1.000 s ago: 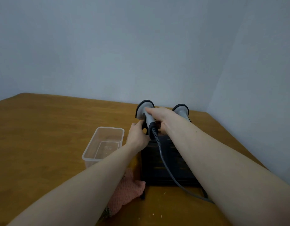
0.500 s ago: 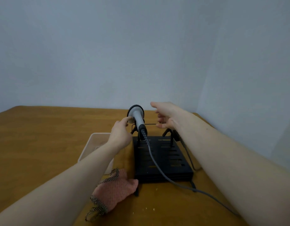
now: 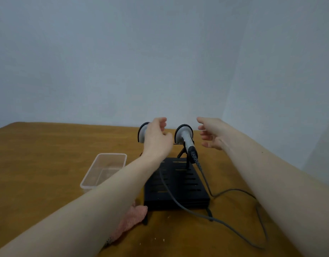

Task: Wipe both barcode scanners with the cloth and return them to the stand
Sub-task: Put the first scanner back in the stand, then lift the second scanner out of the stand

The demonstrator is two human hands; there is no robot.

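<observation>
Grey scanners (image 3: 185, 139) resting on black stand (image 3: 178, 188); left hand (image 3: 157, 139) and right hand (image 3: 211, 134) spread loosely, empty; pink cloth (image 3: 131, 218) on table (image 3: 39, 160)

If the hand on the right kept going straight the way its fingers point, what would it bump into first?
Probably the right scanner on the stand. The right hand is open, its fingers aimed leftward at the scanner's head. Depth is hard to judge, so it might pass just in front.

The table (image 3: 49, 154) is matt brown wood, and the tub (image 3: 104, 169) on it is clear, smooth plastic. The pink cloth (image 3: 131, 217) looks coarsely woven; the slotted black stand (image 3: 180, 186) seems matt plastic, possibly painted metal.
</observation>
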